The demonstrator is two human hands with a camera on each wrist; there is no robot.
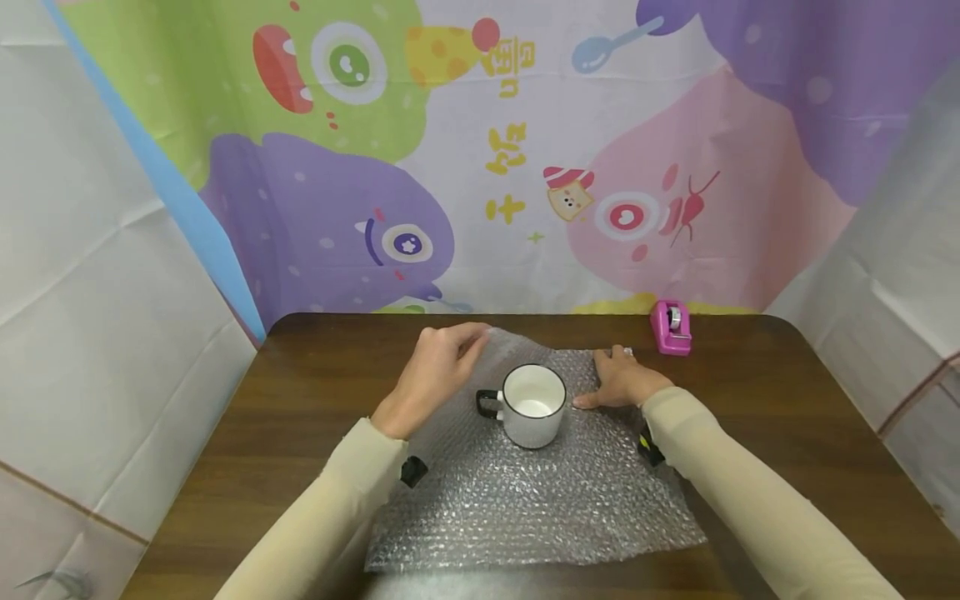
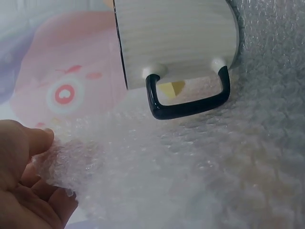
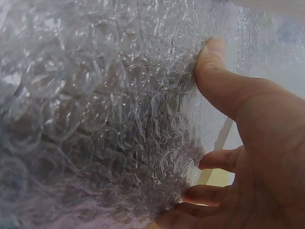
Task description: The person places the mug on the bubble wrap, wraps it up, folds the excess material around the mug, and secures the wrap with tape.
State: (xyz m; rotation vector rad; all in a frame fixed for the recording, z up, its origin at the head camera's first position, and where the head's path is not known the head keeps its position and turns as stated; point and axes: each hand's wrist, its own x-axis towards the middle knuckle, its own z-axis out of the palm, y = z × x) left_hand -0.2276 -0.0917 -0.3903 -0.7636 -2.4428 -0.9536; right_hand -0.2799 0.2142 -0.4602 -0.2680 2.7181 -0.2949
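A white mug [image 1: 534,404] with a black rim and black handle stands upright on a sheet of clear bubble wrap [image 1: 525,508]. Its handle [image 2: 190,109] points toward my left hand. That left hand [image 1: 442,367] pinches the far left corner of the wrap between thumb and fingers and holds it raised off the table. To the right of the mug, my right hand [image 1: 624,382] touches the wrap near its far right corner, thumb spread away from the fingers. In the right wrist view, the thumb [image 3: 214,59] and fingertips meet the wrap's edge.
A pink tape dispenser [image 1: 672,327] stands at the back right of the dark wooden table [image 1: 255,433]. Behind the table hangs a curtain [image 1: 510,275] with cartoon monsters. Pale walls lie at both sides.
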